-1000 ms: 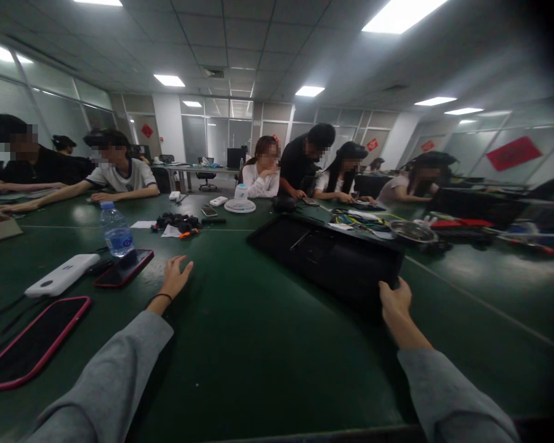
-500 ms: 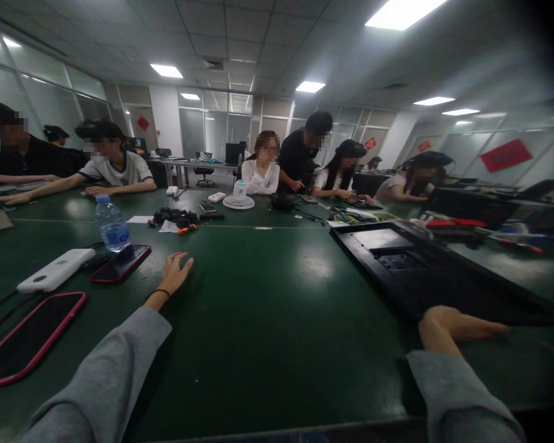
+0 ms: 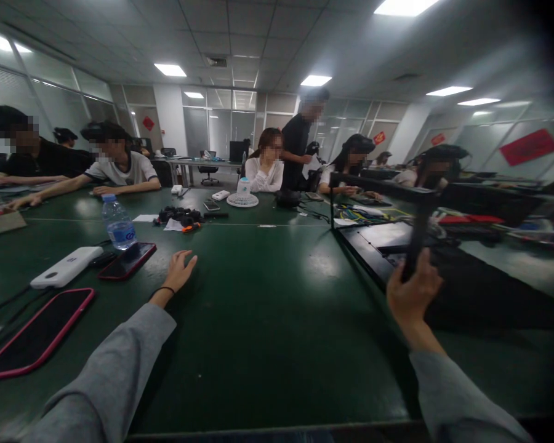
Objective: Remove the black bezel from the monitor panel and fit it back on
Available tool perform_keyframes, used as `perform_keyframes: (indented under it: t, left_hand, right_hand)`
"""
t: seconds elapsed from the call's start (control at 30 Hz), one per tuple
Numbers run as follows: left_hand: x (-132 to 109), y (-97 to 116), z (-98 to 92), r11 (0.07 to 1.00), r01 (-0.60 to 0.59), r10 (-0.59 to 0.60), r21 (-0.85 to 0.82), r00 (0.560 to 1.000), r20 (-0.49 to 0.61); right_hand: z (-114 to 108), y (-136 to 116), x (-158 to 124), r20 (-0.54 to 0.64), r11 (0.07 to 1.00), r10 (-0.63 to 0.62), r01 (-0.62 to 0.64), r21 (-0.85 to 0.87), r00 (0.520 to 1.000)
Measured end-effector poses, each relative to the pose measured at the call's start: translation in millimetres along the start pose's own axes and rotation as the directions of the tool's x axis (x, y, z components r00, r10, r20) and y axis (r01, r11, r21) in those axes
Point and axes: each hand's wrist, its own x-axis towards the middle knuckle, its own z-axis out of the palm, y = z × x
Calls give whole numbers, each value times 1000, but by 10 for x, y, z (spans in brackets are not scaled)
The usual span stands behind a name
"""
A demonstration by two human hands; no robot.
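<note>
A worker's right hand [image 3: 413,289] pinched a raised black frame [image 3: 378,187] over the tray [image 3: 364,252]; left hand [image 3: 181,271] lay spread. One-handed, the frame risked tipping.

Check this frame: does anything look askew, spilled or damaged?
Only one thing: the right hand grips a thin black frame lifted on edge above the open black panel. No spill or damage shows; the left hand lies flat on the table.
</note>
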Motion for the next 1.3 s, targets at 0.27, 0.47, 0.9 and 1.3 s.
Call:
perform_keyframes:
  t: [0.27, 0.47, 0.9, 1.3]
  left_hand:
    - [-55, 140, -45, 993, 46, -45, -110, 999, 16]
    - [-124, 285, -99, 975, -15, -4, -222, 996, -84]
    - [-42, 289, -239, 956, 47, -96, 290, 983, 157]
    - [-133, 479, -278, 917, 29, -128, 397, 966, 225]
  right_hand:
    - [52, -827, -40, 29, 946, -36, 24, 324, 999]
    - [191, -1269, 25, 279, 814, 121, -256, 521, 953]
    - [920, -570, -223, 712, 932, 173, -347, 106, 681]
    - [912, -344, -184, 697, 986, 101, -164, 24, 710]
